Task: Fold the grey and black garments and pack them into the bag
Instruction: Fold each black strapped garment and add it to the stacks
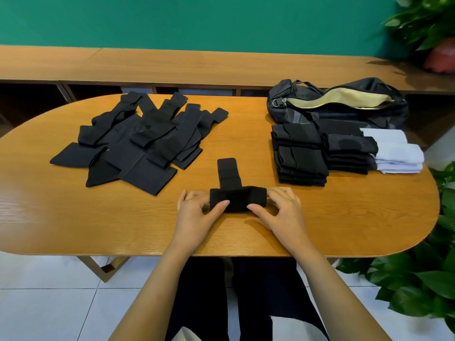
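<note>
Oval wooden table (73,217); green wall (197,20); potted plant (428,25); tiled floor (49,303).

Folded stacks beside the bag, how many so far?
3: a black stack, a second black stack right of it, a grey stack rightmost, all before the bag. More may be hidden.

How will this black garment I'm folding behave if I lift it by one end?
Probably floppy: the black garment is soft cloth, so its loose strip would likely dangle. Seemingly light: left hand and right hand just pinch it.
</note>
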Demonstrator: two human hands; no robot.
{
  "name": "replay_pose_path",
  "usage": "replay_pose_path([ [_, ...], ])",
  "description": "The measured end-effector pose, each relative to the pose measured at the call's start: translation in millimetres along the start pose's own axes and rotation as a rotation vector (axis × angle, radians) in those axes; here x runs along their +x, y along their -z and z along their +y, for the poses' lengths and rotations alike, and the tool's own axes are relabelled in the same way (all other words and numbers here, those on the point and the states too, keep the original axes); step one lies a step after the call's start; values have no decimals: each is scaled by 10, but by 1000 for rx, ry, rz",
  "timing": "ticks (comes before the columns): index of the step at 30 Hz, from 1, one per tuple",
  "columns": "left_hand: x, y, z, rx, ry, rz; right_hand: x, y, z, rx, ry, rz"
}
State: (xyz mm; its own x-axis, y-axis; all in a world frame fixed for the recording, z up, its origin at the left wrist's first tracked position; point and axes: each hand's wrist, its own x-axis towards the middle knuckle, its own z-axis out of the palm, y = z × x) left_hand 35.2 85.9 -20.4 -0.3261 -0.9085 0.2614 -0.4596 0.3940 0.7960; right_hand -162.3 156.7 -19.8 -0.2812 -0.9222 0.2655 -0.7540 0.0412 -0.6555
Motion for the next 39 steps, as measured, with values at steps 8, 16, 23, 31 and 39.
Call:
replay_pose_path([
  [8, -14, 0, -10, 87, -18, 60, -14, 2, 3, 55, -52, 50],
  [16, -6, -2, 15, 63, 37, 137, -8, -23, 39, 16, -83, 80],
  [23, -7, -34, -23, 176, 20, 131, -4, -40, 28, -17, -60, 120],
  [31, -2, -20, -24, 270, -118, 23, 0, -50, 25, -92, 94, 161],
  [39, -5, -32, -21, 305, -187, -99, -3, -73, 7, -248, 157, -10],
])
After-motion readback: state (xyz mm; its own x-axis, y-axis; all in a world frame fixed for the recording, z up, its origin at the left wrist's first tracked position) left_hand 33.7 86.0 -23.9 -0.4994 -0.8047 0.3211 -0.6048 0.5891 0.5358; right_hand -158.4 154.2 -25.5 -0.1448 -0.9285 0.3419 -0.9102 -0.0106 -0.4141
